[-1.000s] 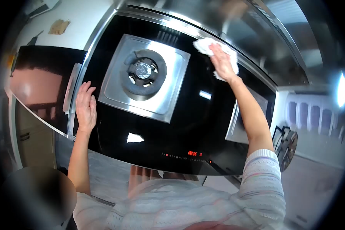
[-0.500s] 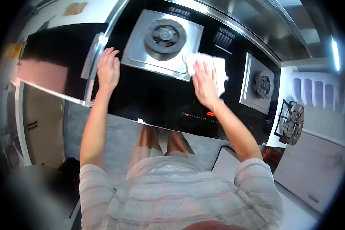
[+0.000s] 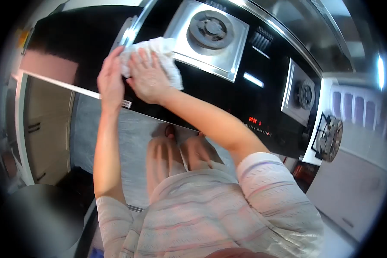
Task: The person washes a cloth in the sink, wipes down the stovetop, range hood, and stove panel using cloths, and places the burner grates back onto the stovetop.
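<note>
A crumpled white cloth [image 3: 174, 73] lies on the left end of the black glass cooktop [image 3: 215, 101]. My right hand [image 3: 150, 81] holds it down against the glass, fingers spread across the top. Just left of it, my left hand [image 3: 112, 81] rests at the cooktop's metal side edge, its fingers stretched out and close to the cloth. Whether those fingertips touch the cloth I cannot tell. Right of the cloth is a square steel burner plate [image 3: 176, 41] with a round grey burner [image 3: 211, 29] in its middle.
A second burner [image 3: 306, 94] sits at the cooktop's right, near red lit digits [image 3: 255, 121]. A pan support [image 3: 330, 137] lies on the white counter beyond. Steel hood panels [image 3: 288, 19] run along the back. A dark panel [image 3: 77, 47] extends left of the cooktop.
My right hand has carried the cloth leftward, from beside the left burner plate to the cooktop's left edge. My left hand has shifted slightly along that edge. The camera view has shifted too.
</note>
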Motion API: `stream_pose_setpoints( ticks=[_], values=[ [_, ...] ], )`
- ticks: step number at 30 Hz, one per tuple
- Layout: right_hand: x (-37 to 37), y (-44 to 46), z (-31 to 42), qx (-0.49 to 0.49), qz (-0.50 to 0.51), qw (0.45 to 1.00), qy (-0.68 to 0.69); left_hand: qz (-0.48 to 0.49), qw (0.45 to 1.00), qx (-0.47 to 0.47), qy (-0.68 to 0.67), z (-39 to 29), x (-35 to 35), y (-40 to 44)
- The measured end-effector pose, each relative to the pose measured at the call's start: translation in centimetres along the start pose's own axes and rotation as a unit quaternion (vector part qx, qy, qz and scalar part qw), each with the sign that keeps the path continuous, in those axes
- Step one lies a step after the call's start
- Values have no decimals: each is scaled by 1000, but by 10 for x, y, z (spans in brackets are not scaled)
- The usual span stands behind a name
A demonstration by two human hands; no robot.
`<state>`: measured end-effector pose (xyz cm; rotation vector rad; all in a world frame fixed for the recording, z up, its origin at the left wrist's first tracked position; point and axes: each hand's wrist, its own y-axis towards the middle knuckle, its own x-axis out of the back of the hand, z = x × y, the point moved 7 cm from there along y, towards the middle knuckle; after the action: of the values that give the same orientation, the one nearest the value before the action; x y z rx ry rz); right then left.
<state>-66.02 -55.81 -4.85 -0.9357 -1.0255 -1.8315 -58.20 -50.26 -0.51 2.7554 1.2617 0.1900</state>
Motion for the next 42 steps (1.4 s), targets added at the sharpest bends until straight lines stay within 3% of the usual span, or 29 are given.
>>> stream_pose_setpoints(
  ticks=[2,6,8,12,15,17,20,22,24,26,27,30,35,37,40,42],
  values=[
    [0,-2,3,-7,-23,1000,19,-9,999,13,-46,0,12,-10],
    [28,-66,10,9,1,999,41,15,999,9,31,-12,-5,-22],
    [50,-116,-10,-40,17,997,57,56,998,-4,28,-17,-29,-24],
    [127,-245,-90,-212,-5,975,-62,138,989,-30,41,-29,-89,-31],
    [195,-384,-157,-334,-65,919,-198,190,978,-60,52,-36,-123,-39],
    [245,-480,-203,-458,-96,854,-228,217,968,-96,83,-40,-134,-46],
    [273,-580,-243,-554,-122,777,-272,223,960,-120,116,-40,-129,-53],
    [255,-563,-243,-637,-161,721,-220,209,961,-114,139,-31,-113,-57],
    [224,-471,-210,-572,-78,800,-164,185,958,-130,174,-25,-95,-62],
    [192,-381,-168,-437,-41,883,-166,152,951,-127,239,-20,-79,-69],
    [184,-350,-166,-371,1,904,-211,141,942,-141,270,-18,-74,-72],
    [194,-283,-204,-272,-42,945,-178,107,917,-167,346,-10,-66,-82],
    [205,-205,-347,-266,-112,933,-214,55,902,-165,394,6,-76,-88],
    [215,-181,-385,-287,-91,927,-225,25,897,-168,409,8,-78,-87],
    [219,-174,-390,-278,-117,922,-244,15,870,-170,463,14,-74,-87],
    [219,-201,-349,-275,-92,932,-216,15,848,-182,498,19,-75,-87]
  ],
)
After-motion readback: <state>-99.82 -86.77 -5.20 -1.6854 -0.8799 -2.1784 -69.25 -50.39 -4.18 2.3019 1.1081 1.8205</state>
